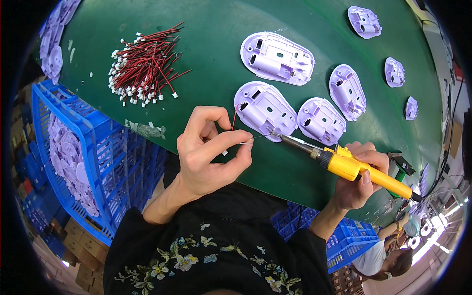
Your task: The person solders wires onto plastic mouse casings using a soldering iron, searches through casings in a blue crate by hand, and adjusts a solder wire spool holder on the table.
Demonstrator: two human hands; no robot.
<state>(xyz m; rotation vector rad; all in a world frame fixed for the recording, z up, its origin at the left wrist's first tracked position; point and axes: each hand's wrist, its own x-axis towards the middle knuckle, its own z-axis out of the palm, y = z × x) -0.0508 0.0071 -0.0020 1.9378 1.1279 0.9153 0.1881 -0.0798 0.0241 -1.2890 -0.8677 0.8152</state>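
Observation:
My left hand [209,155] is closed, pinching a thin wire lead [233,120] with a red and a dark strand. The dark strand runs from the fingertips to a lilac plastic shell [253,115] lying with its inside up. A small white connector [225,153] shows just below the fingers. My right hand [361,174] grips a yellow soldering iron [344,164], its tip at the shell's lower right end, where the strand ends. Whether the tip touches metal there is too small to tell. Close by lie more lilac shells [322,120], also inside up.
A pile of red and black wire leads [147,64] with white connectors lies on the green table [206,64]. Smaller lilac pieces [395,72] sit to the far right. Blue crates [91,132] stand left and below. A green-handled tool [400,172] is beside my right hand; another person [378,258] sits lower right.

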